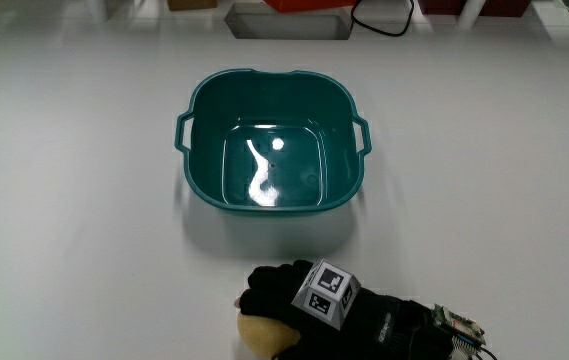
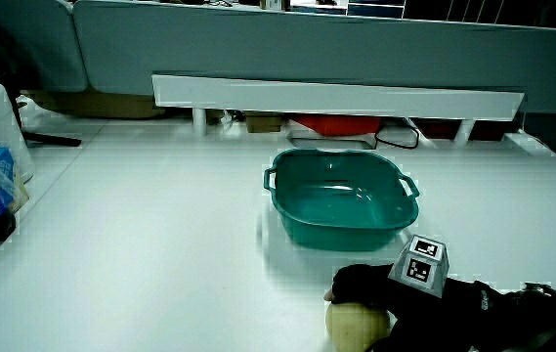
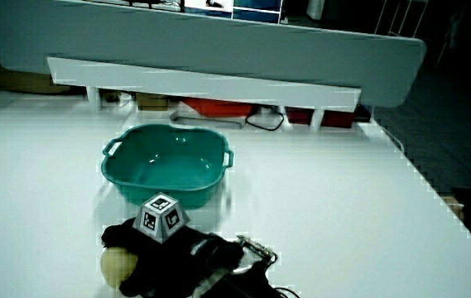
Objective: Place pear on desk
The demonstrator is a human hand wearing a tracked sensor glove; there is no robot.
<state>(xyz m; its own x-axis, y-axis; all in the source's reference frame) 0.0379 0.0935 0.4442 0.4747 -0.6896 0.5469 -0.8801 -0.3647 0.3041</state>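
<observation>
White table (image 1: 84, 200) carries a teal basin (image 1: 272, 140); nearer the person, the hands (image 1: 299, 300) grasp a pear (image 1: 264, 332). Low partition (image 2: 336, 96) borders the table.

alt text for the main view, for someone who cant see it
A black-gloved hand grips a pale yellow pear on the white desk, nearer to the person than an empty teal basin with two small handles.

Hand (image 1: 309, 305) over pear (image 1: 260, 333) on table (image 1: 84, 200), nearer the person than basin (image 1: 272, 140), w/ gap between.
</observation>
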